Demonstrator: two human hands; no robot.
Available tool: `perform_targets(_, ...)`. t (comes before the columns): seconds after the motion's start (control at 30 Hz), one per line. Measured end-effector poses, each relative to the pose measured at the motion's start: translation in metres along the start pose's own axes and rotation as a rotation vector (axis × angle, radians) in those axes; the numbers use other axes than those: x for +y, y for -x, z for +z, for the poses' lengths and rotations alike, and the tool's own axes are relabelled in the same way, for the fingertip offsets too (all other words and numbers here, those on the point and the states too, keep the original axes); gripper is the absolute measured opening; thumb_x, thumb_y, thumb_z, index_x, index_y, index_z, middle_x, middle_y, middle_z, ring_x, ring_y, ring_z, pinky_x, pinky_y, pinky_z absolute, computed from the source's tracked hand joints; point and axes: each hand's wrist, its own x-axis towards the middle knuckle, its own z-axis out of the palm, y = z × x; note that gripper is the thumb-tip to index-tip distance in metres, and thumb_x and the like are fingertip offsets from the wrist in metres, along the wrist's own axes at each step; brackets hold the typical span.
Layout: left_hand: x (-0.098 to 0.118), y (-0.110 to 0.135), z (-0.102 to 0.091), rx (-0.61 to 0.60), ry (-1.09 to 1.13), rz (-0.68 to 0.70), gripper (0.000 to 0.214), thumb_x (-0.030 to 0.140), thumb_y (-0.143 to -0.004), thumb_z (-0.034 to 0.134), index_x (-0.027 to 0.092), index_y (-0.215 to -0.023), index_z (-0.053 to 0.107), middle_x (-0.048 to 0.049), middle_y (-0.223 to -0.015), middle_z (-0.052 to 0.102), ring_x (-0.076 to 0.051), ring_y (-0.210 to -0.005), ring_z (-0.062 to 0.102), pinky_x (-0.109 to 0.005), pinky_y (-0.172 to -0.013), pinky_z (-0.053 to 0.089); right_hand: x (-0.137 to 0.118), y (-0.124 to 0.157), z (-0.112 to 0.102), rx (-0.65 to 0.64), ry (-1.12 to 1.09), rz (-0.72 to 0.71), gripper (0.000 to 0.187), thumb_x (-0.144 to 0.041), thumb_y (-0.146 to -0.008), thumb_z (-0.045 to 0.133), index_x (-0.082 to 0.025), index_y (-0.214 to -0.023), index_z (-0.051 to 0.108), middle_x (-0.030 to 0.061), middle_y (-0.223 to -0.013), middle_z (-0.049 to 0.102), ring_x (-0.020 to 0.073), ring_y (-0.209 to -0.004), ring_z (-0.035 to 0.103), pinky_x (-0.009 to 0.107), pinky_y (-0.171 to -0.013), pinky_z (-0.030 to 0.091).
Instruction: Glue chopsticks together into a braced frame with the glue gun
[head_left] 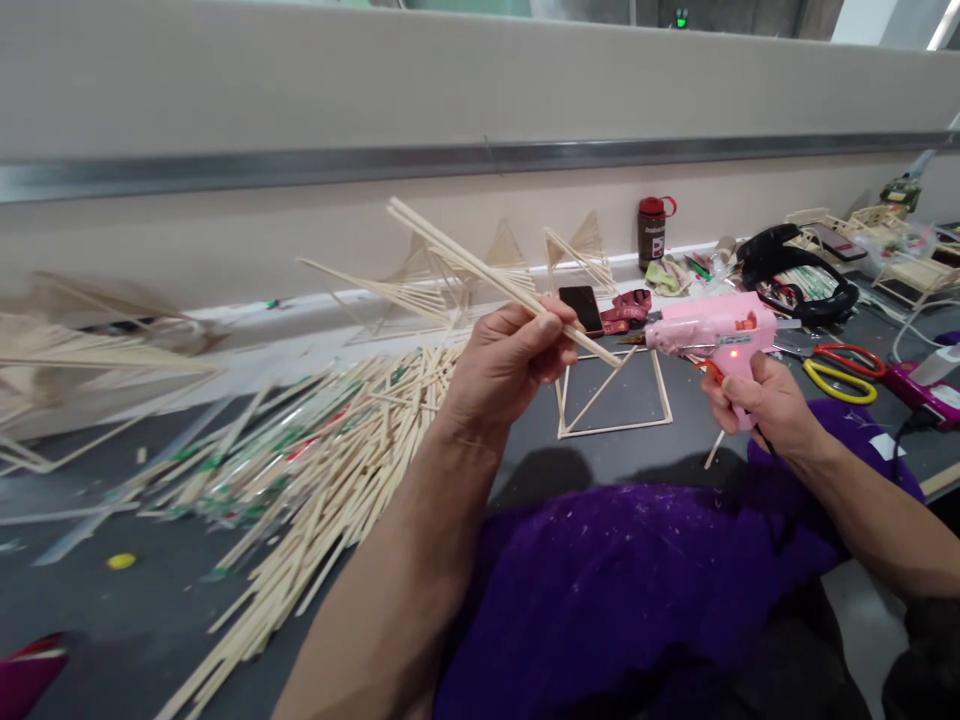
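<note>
Two sticks, pinched in my left hand, slant down rightward toward the gun my right hand grips.

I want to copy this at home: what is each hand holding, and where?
The left hand pinches wooden sticks near their lower ends; the right hand grips the pink glue gun by its handle.

Head-worn view, forward-down over the tabletop.
</note>
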Motion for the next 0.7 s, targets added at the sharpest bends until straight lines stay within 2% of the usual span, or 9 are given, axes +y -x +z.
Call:
perform_targets(0.17,-0.01,-0.009,-0.015,-0.077,-0.011,0.072,0.023,0.033,-0.069,0.091,0.02,-0.072,0.072,0.0016,-0.061,0.068,-0.008,-0.043,0.057,-0.016,-0.036,0.037,0.001,0.0,-0.004,-0.052,-0.018,0.046,0.049,-0.062,-0.078,0.085,-0.019,-0.082,0.064,-0.0043,-0.06,0.058,0.007,-0.041,0.047,0.022,-0.041,0.034)
perform_targets(0.3,-0.014,-0.012,-0.02,-0.105,0.028,0.08,0.024,0.033,-0.073,0.092,0.021,-0.075,0.072,0.0005,-0.066,0.069,-0.009,-0.047,0.062,-0.016,-0.036,0.04,0.004,-0.001,-0.007,-0.094,-0.005,0.066,0.047,-0.061,-0.08,0.085,-0.019,-0.081,0.064,-0.0044,-0.058,0.056,0.007,-0.041,0.047,0.022,-0.04,0.032)
perform_targets(0.53,-0.012,-0.006,-0.005,-0.009,0.156,0.0,0.027,0.032,-0.068,0.094,0.021,-0.069,0.07,0.0015,-0.066,0.07,-0.007,-0.049,0.061,-0.013,-0.036,0.042,0.003,-0.002,-0.006,-0.101,-0.059,0.109,0.053,-0.066,-0.076,0.087,-0.018,-0.079,0.063,-0.0051,-0.059,0.056,0.0058,-0.04,0.046,0.022,-0.039,0.031)
perform_targets(0.7,-0.011,-0.005,0.006,0.045,0.183,-0.032,0.018,0.024,-0.081,0.087,0.02,-0.074,0.071,0.0021,-0.068,0.07,-0.007,-0.053,0.066,-0.012,-0.041,0.047,0.001,-0.002,-0.004,-0.085,-0.132,0.106,0.053,-0.064,-0.076,0.088,-0.019,-0.084,0.06,-0.0058,-0.064,0.057,0.0045,-0.039,0.045,0.021,-0.039,0.029)
